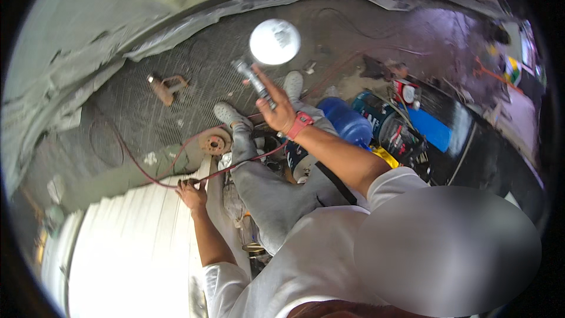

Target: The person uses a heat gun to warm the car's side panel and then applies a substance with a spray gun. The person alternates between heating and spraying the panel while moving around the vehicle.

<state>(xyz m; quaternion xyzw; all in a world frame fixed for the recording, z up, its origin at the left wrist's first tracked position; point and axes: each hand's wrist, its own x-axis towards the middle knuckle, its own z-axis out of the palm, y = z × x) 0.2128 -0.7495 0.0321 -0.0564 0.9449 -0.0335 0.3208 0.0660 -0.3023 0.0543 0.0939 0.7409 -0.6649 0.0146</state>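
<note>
My right hand (278, 111), with a red watch on its wrist, is held out in front of me, closed round a slim silver tool (256, 84) with a wider head at its far end. Its exact kind is hard to make out. Just beyond it lies a round white disc (274, 42) with a grey smudge. At the lower left, my left hand (192, 194) has its fingers round a dark red hose (220, 173) beside a white ribbed panel (138, 241). The hose crosses my legs to the right and loops over the floor to the left.
A brake disc (215, 141) rests near my left shoe (231, 115). Farther left on the ribbed mat (194, 76) lies a brown tool (165, 88). To the right stand a blue water jug (344, 119), dark green buckets (375, 112) and a blue flat sheet (428, 128).
</note>
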